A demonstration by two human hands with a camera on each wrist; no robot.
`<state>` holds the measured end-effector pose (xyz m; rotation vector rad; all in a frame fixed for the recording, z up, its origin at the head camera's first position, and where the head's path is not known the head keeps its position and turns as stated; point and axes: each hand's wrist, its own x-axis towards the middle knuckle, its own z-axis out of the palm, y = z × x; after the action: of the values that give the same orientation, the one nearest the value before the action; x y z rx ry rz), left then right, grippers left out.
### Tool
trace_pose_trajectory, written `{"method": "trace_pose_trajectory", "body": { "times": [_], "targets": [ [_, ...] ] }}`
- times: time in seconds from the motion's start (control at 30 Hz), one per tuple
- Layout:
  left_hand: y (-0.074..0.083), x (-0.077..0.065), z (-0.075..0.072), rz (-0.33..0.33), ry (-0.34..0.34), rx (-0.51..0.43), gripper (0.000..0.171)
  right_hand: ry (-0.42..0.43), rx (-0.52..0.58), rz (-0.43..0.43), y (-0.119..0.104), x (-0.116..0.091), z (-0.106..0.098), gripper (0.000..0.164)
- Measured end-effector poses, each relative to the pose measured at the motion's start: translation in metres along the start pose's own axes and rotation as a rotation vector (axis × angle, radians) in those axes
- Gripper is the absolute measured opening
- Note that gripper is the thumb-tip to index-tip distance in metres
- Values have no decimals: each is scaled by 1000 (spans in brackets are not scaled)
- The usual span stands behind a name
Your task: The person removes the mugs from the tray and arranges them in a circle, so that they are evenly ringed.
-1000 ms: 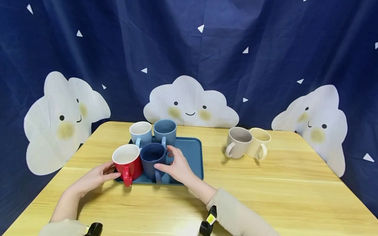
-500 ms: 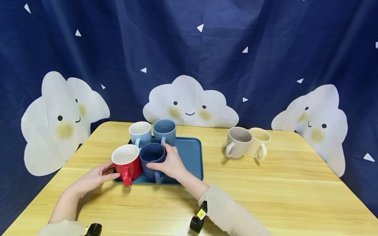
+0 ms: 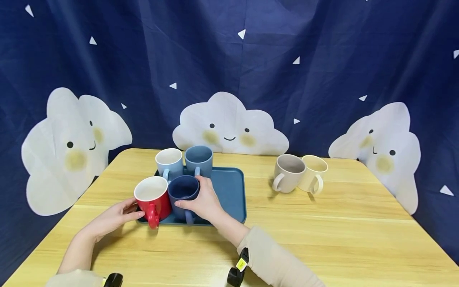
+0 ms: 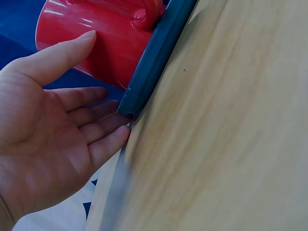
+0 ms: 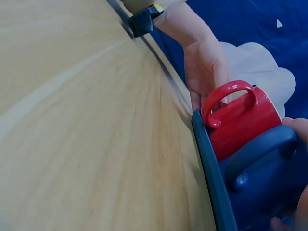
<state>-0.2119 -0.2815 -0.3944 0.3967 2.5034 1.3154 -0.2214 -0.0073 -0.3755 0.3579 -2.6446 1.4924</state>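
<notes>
Four cups fill the left part of a blue tray [image 3: 229, 193]. At its front left corner stands a red mug [image 3: 154, 205] with a white inside, handle toward me. My left hand [image 3: 111, 221] is beside it, thumb lying at the mug's side and fingertips at the tray's corner [image 4: 127, 107]. Right of the red mug is a navy mug [image 3: 181, 199]; my right hand [image 3: 205, 202] grips its right side, thumb across the front above the handle and fingers behind. Just behind them stand a light blue mug [image 3: 169, 165] with a white inside and a slate blue mug [image 3: 199, 159].
To the right on the wooden table [image 3: 322, 231], a taupe mug [image 3: 288, 175] and a cream mug [image 3: 313, 175] stand close together. The right part of the tray shows bare surface. A dark blue curtain [image 3: 222, 48] with clouds hangs behind the table.
My right hand has moved left, and its fingers and thumb have closed in around the navy mug. My left hand and the mugs stay about where they were.
</notes>
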Motion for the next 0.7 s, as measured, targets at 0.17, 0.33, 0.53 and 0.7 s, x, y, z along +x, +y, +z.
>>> {"method": "trace_pose_trajectory", "body": {
  "times": [0.17,0.33,0.53,0.7],
  "targets": [
    [1,0,0,1,4,2,73,-3,6,52,-5,-2,1,87],
    [3,-1,-1,6,10,6,73,-9,-7,71,-8,-2,2,90],
    [4,-1,0,8,7,10,73,6,-73,59,-9,0,4,91],
    [3,-2,1,4,3,3,73,17,-82,39,-6,-3,2,88]
  ]
}}
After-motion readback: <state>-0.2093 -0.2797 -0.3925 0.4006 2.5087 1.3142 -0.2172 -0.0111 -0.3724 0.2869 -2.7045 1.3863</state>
